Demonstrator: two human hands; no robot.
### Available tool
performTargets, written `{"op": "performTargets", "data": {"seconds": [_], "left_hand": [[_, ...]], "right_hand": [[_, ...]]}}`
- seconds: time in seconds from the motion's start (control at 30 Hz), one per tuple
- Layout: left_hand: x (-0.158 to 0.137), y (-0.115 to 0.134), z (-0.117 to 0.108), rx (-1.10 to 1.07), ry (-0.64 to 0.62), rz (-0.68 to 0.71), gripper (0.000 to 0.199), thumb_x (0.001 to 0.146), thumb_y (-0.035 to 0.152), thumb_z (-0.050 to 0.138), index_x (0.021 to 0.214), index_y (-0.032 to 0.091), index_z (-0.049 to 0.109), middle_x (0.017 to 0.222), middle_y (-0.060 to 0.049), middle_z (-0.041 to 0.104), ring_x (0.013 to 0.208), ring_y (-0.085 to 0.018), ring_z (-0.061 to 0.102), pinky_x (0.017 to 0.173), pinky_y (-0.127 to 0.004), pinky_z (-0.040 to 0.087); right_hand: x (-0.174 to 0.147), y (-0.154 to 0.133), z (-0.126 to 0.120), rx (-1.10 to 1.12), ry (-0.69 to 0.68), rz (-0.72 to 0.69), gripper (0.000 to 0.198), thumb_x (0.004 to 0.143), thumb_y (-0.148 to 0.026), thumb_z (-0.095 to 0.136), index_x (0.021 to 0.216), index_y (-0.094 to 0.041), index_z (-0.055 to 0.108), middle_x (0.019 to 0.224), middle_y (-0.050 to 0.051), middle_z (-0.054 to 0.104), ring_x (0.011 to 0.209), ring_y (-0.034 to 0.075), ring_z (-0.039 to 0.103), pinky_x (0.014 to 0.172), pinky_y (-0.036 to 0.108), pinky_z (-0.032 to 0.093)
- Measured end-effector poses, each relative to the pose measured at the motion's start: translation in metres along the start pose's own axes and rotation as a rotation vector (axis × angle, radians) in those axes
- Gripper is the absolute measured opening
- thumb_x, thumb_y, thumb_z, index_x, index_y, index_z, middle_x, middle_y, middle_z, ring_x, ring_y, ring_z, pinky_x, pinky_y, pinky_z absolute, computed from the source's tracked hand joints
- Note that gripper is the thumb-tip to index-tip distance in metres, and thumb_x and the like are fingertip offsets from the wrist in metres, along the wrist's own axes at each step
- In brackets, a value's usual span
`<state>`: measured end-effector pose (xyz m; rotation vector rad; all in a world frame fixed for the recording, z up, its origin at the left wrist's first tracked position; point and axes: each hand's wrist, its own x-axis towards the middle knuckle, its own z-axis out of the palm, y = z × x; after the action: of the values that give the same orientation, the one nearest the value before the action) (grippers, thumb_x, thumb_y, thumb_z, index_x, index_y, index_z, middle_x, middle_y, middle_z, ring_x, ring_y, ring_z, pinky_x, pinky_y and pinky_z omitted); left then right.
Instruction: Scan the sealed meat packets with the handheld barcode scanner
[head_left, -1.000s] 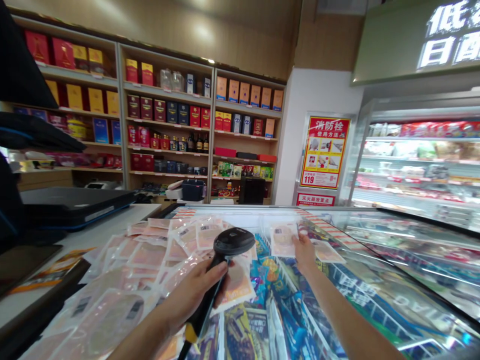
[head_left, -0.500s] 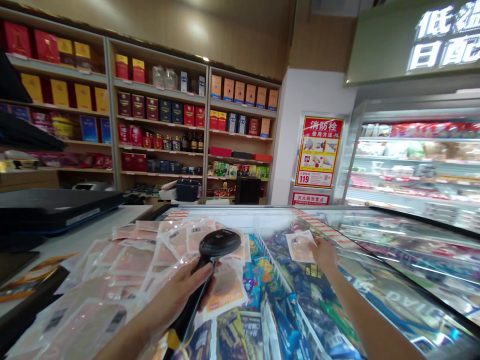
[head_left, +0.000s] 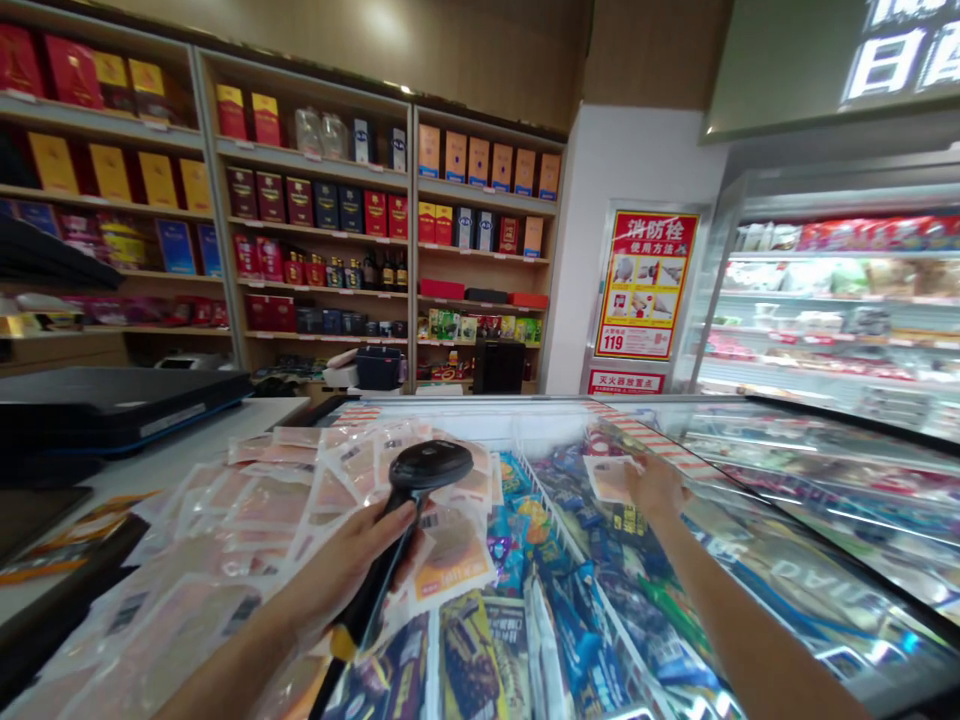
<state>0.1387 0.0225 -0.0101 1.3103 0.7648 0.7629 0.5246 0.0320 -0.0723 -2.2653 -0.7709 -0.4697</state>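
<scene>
My left hand (head_left: 379, 550) is wrapped round the handle of a black barcode scanner (head_left: 429, 465), its head pointing right over the freezer. Under and left of it spread many flat, clear food packets (head_left: 255, 510) with pinkish contents. One packet with an orange label (head_left: 454, 560) lies just below the scanner's head. My right hand (head_left: 656, 490) pinches the edge of a small whitish flat packet (head_left: 609, 478), held above the freezer's right section. Beneath both hands, bags of frozen goods (head_left: 592, 650) in blue and yellow wrappers fill the freezer.
A white wire divider (head_left: 559, 530) runs between freezer sections. A sliding glass lid (head_left: 795, 540) covers the right side. At left, a black device (head_left: 120, 410) stands on a counter. Boxed goods fill shelves (head_left: 322, 180) behind; a lit refrigerated case (head_left: 840, 300) stands back right.
The packet in my right hand has tilted flatter, and that hand has shifted slightly right and up. The scanner in my left hand has moved a little left and up. The view has shifted slightly.
</scene>
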Motion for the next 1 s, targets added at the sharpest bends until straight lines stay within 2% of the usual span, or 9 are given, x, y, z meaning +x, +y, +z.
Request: {"op": "performTargets", "data": {"seconds": [0.1,0.23,0.37,0.43,0.5,0.57,0.63,0.87,1.0], "left_hand": [[0.002,0.001,-0.006,-0.01,0.022,0.031,0.039,0.066,0.046,0.05,0.09,0.015,0.046,0.055,0.003,0.048,0.041,-0.006,0.041,0.038,-0.018,0.027],[0.001,0.004,-0.008,-0.041,0.033,0.04,0.035,0.067,0.044,0.05,0.085,0.014,0.045,0.054,0.004,0.047,0.04,-0.005,0.041,0.039,-0.017,0.027],[-0.004,0.009,-0.003,-0.064,0.03,0.086,0.03,0.069,0.042,0.049,0.08,0.015,0.044,0.053,0.004,0.046,0.04,-0.005,0.04,0.038,-0.017,0.026],[-0.006,0.01,-0.002,-0.054,0.024,0.11,0.029,0.068,0.042,0.049,0.077,0.015,0.044,0.052,0.004,0.046,0.04,-0.005,0.04,0.039,-0.017,0.027],[-0.006,0.01,-0.002,-0.05,0.026,0.115,0.03,0.068,0.043,0.049,0.076,0.015,0.044,0.052,0.004,0.046,0.04,-0.005,0.04,0.039,-0.018,0.028],[-0.005,0.009,-0.004,-0.052,0.033,0.099,0.031,0.067,0.044,0.05,0.077,0.015,0.044,0.052,0.004,0.047,0.04,-0.005,0.04,0.039,-0.017,0.028],[-0.003,0.008,-0.006,-0.05,0.034,0.077,0.033,0.065,0.045,0.051,0.078,0.016,0.045,0.052,0.004,0.047,0.04,-0.005,0.041,0.039,-0.017,0.027],[0.001,0.002,-0.009,-0.035,0.025,0.071,0.037,0.064,0.047,0.052,0.081,0.015,0.046,0.053,0.003,0.048,0.04,-0.006,0.042,0.038,-0.017,0.028],[-0.001,0.003,-0.006,-0.023,-0.005,0.065,0.036,0.065,0.047,0.051,0.081,0.015,0.046,0.054,0.003,0.048,0.04,-0.006,0.041,0.037,-0.018,0.028]], "right_hand": [[-0.019,-0.032,-0.004,0.117,-0.069,-0.112,0.03,0.066,-0.036,0.044,0.086,-0.018,0.06,0.088,0.01,0.06,0.088,0.026,0.05,0.071,0.038,0.034],[-0.063,-0.083,-0.004,0.397,-0.393,-0.318,0.026,0.066,-0.04,0.045,0.066,-0.019,0.062,0.067,0.005,0.063,0.069,0.019,0.056,0.061,0.027,0.036],[-0.114,-0.12,-0.009,0.412,-0.655,-0.511,0.034,0.062,-0.05,0.047,0.054,-0.02,0.061,0.048,0.001,0.057,0.054,0.016,0.054,0.05,0.023,0.033],[-0.133,-0.13,-0.014,0.324,-0.668,-0.58,0.035,0.057,-0.053,0.051,0.062,-0.02,0.062,0.05,0.001,0.058,0.057,0.017,0.055,0.051,0.024,0.032],[-0.145,-0.135,-0.018,0.238,-0.627,-0.606,0.044,0.05,-0.052,0.058,0.08,-0.021,0.061,0.062,0.002,0.062,0.065,0.019,0.056,0.056,0.025,0.033],[-0.15,-0.136,-0.019,0.199,-0.62,-0.607,0.057,0.046,-0.05,0.061,0.094,-0.021,0.057,0.071,0.004,0.064,0.07,0.021,0.056,0.058,0.027,0.034],[-0.15,-0.136,-0.019,0.225,-0.66,-0.575,0.058,0.045,-0.047,0.062,0.096,-0.02,0.056,0.074,0.006,0.064,0.068,0.021,0.056,0.056,0.027,0.035],[-0.132,-0.128,-0.014,0.64,-0.849,-0.362,0.009,0.052,-0.024,0.056,0.058,-0.017,0.058,0.052,-0.002,0.058,0.05,0.012,0.05,0.045,0.019,0.031],[-0.11,-0.113,-0.015,0.819,-0.787,-0.181,0.01,0.056,-0.025,0.052,0.055,-0.016,0.052,0.041,-0.005,0.049,0.041,0.009,0.043,0.04,0.019,0.028]]}}
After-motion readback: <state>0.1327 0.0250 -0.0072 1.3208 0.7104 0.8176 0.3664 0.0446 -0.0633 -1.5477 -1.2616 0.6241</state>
